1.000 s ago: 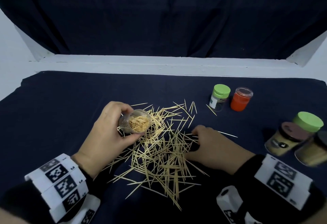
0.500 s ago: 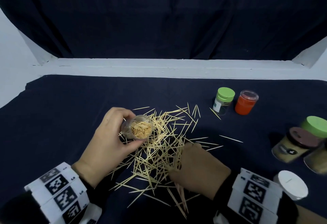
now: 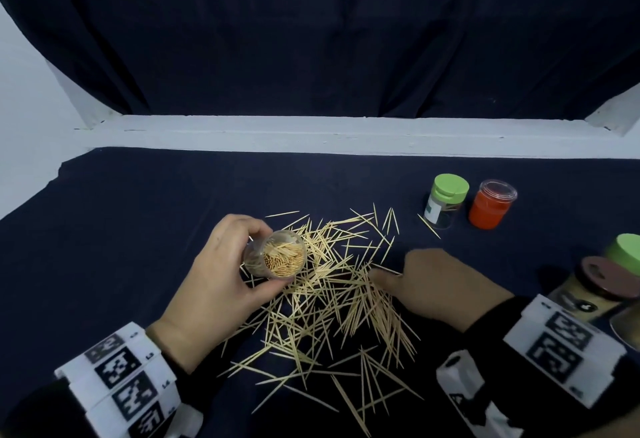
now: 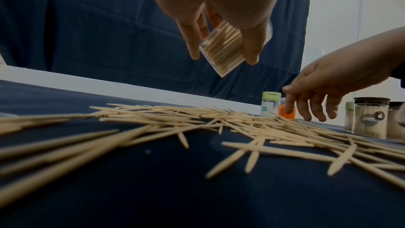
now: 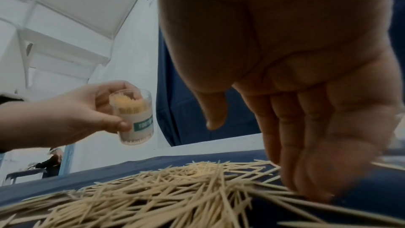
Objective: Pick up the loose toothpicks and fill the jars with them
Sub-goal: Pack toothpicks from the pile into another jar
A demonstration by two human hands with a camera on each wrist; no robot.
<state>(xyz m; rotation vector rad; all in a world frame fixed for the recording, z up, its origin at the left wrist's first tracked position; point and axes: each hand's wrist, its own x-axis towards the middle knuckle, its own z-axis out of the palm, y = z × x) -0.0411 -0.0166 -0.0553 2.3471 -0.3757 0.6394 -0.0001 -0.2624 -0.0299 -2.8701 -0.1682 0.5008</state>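
A person's left hand (image 3: pixel 221 285) holds a clear plastic jar (image 3: pixel 275 253) above the left edge of a scatter of loose toothpicks (image 3: pixel 329 302), thumb and fingers curled around its wall. The jar is open at the top, tilted, and already packed with toothpicks standing on end; the right wrist view shows a green label on its side and clear air between its base and the cloth. The toothpicks lie criss-crossed on a dark blue cloth (image 3: pixel 138 229) that covers the table, a thicker heap in the middle and strays thinning out toward the near edge.

At the right edge of the heap, the right hand (image 3: pixel 433 281) reaches down with fingers extended and slightly spread, the fingertips (image 4: pixel 306 117) touching or just above the sticks; it grips nothing that can be seen.

Farther right, toward the back, a green-lidded jar (image 3: pixel 446 205) stands upright just beside an orange jar (image 3: pixel 491 203) with a clear cap, and one stray toothpick lies just in front of the green-lidded one. At the far right edge, a brown-lidded jar (image 3: pixel 588 288) full of toothpicks stands close against a second green-capped jar (image 3: pixel 627 250), both partly cut off by the frame.
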